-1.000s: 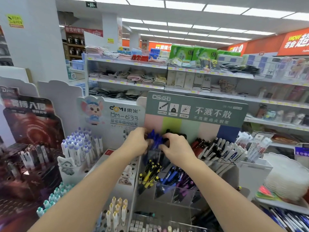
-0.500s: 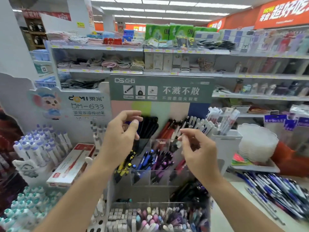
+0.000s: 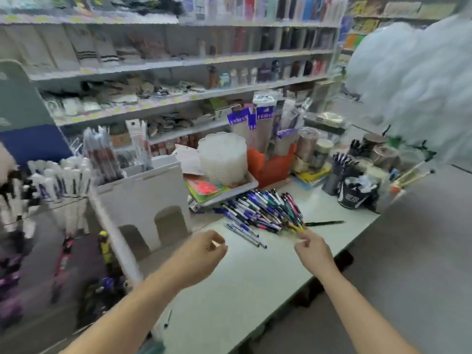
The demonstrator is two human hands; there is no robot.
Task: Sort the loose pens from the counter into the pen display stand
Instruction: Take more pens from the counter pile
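At nine o'clock the pen display stand [image 3: 63, 190] fills the blurred left edge, its white-capped pens upright in rows and darker compartments below. A white card holder [image 3: 150, 198] stands just beside it, toward the centre. At six o'clock the left hand [image 3: 204, 254] hovers over the pale counter [image 3: 229, 302] with fingers loosely curled and nothing in them. Above it, at twelve o'clock, a stack of clear scalloped dishes [image 3: 222, 159] sits in a white tray [image 3: 245, 186], with an orange box [image 3: 270, 164] just beside it. The loose pens [image 3: 265, 210] lie heaped on the counter below the tray, mostly blue and white; a few lie apart at the heap's near edge. At five o'clock the right hand [image 3: 313, 249] reaches toward the near end of the heap, fingers slack and empty, fingertips near the pens; whether they touch is unclear. At three o'clock a black cup [image 3: 355, 195] stands among blurred jars
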